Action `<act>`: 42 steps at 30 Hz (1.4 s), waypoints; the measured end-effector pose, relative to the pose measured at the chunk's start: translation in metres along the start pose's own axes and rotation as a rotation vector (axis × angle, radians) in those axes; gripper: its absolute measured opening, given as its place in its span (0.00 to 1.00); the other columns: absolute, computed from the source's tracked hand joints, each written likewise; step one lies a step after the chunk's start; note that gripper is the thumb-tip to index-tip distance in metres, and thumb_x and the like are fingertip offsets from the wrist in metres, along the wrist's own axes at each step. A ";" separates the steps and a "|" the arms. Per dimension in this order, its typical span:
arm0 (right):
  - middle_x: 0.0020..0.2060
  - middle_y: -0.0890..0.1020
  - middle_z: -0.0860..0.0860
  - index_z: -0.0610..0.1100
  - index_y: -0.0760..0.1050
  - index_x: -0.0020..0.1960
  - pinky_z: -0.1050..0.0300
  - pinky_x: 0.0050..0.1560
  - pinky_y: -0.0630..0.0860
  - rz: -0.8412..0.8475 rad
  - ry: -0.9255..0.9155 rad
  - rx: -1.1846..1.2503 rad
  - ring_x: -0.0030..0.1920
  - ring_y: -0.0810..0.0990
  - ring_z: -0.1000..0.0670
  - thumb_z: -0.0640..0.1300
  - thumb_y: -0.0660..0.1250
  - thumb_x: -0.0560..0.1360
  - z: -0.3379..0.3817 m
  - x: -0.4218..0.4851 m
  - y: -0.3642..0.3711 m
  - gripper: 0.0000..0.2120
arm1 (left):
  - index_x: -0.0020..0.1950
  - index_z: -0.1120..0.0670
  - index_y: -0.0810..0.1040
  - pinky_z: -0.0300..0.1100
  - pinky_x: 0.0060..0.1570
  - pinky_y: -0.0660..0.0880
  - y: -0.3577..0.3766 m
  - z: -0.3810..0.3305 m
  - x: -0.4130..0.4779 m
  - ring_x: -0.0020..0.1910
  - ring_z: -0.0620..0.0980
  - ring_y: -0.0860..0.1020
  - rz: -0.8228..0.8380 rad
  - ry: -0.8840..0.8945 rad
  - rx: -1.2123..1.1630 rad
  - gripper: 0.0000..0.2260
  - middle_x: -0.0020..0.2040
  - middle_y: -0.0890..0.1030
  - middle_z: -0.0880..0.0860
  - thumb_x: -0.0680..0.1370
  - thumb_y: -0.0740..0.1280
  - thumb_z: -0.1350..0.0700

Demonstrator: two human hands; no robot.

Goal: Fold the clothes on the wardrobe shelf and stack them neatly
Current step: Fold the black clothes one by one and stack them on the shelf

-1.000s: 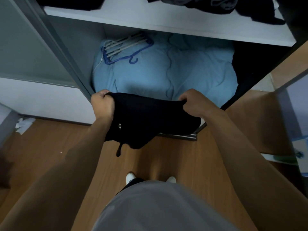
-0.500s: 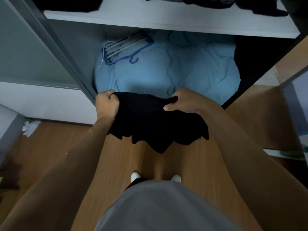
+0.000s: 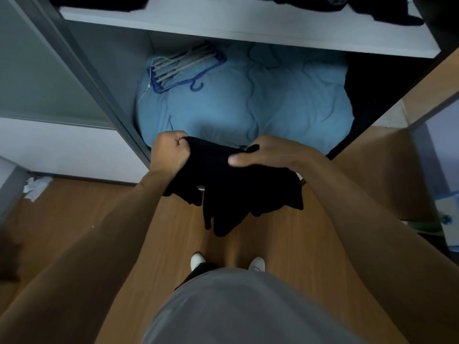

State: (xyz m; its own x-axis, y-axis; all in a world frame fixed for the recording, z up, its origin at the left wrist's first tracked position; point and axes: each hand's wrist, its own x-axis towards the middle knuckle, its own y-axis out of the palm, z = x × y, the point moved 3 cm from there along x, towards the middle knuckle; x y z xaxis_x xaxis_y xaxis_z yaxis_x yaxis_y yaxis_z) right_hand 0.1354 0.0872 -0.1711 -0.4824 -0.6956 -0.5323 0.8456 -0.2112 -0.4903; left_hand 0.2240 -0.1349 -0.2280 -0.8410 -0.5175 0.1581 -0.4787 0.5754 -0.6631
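Note:
A black garment [image 3: 238,187] hangs bunched in front of the open wardrobe, above the wooden floor. My left hand [image 3: 170,151] is a fist clenched on its left top edge. My right hand [image 3: 268,152] pinches its top edge from the right, thumb stretched over the cloth toward my left hand. The two hands are close together. Loose ends of the garment dangle below. Dark clothes [image 3: 347,6] lie in a heap on the white shelf [image 3: 223,23] at the top of the view.
Under the shelf a light blue duvet [image 3: 248,103] fills the lower compartment, with a bundle of blue and grey hangers [image 3: 183,68] on it. A grey sliding door [image 3: 37,65] stands left. Crumpled white paper [image 3: 37,186] lies on the floor at left.
My right hand has moved left along the garment's top edge toward my left hand. The cloth between them has gathered and more of it hangs down.

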 end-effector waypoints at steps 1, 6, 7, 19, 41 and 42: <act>0.32 0.84 0.57 0.51 0.83 0.38 0.63 0.39 0.76 -0.004 -0.044 -0.091 0.34 0.82 0.60 0.62 0.74 0.69 0.003 0.000 0.002 0.14 | 0.29 0.59 0.62 0.52 0.31 0.66 0.001 -0.001 0.001 0.29 0.62 0.67 0.017 0.019 0.021 0.07 0.28 0.66 0.64 0.67 0.54 0.60; 0.27 0.74 0.51 0.30 0.77 0.40 0.64 0.31 0.65 -0.030 -0.235 -0.178 0.27 0.71 0.58 0.40 0.71 0.76 0.026 -0.003 0.006 0.13 | 0.36 0.67 0.73 0.49 0.40 0.70 0.019 -0.016 0.012 0.37 0.59 0.74 0.146 -0.008 -0.064 0.10 0.36 0.74 0.67 0.69 0.56 0.63; 0.28 0.74 0.49 0.28 0.77 0.41 0.64 0.30 0.63 -0.031 -0.249 -0.183 0.28 0.71 0.57 0.40 0.70 0.76 0.030 -0.004 0.005 0.13 | 0.38 0.68 0.75 0.45 0.41 0.69 0.025 -0.019 0.014 0.39 0.56 0.74 0.186 -0.032 -0.103 0.09 0.39 0.76 0.67 0.71 0.57 0.64; 0.19 0.70 0.61 0.49 0.69 0.26 0.69 0.26 0.61 -0.257 -0.213 -0.058 0.23 0.69 0.63 0.42 0.72 0.76 0.031 0.009 -0.019 0.22 | 0.60 0.55 0.77 0.29 0.49 0.74 0.068 -0.027 -0.031 0.52 0.49 0.80 0.594 -0.540 -0.770 0.13 0.59 0.78 0.53 0.85 0.56 0.50; 0.53 0.86 0.50 0.50 0.81 0.57 0.49 0.60 0.79 -0.481 0.228 0.989 0.54 0.84 0.49 0.63 0.73 0.72 -0.104 0.009 0.055 0.21 | 0.41 0.52 0.79 0.36 0.36 0.80 0.068 -0.061 -0.014 0.39 0.46 0.86 0.270 -0.492 -0.785 0.17 0.35 0.86 0.47 0.75 0.68 0.39; 0.50 0.87 0.49 0.45 0.83 0.55 0.54 0.58 0.80 -0.593 0.194 0.888 0.50 0.85 0.50 0.59 0.71 0.75 -0.102 0.009 0.050 0.18 | 0.41 0.51 0.78 0.34 0.35 0.79 0.068 -0.059 -0.013 0.38 0.44 0.85 0.257 -0.496 -0.786 0.16 0.35 0.86 0.45 0.77 0.67 0.39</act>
State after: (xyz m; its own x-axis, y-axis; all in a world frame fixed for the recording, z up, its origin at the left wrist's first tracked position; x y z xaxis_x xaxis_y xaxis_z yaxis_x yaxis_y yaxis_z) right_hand 0.1494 0.1405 -0.2709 -0.8306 -0.2155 -0.5135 0.2921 -0.9537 -0.0722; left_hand 0.1878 -0.0518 -0.2322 -0.8276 -0.4216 -0.3706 -0.4787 0.8749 0.0736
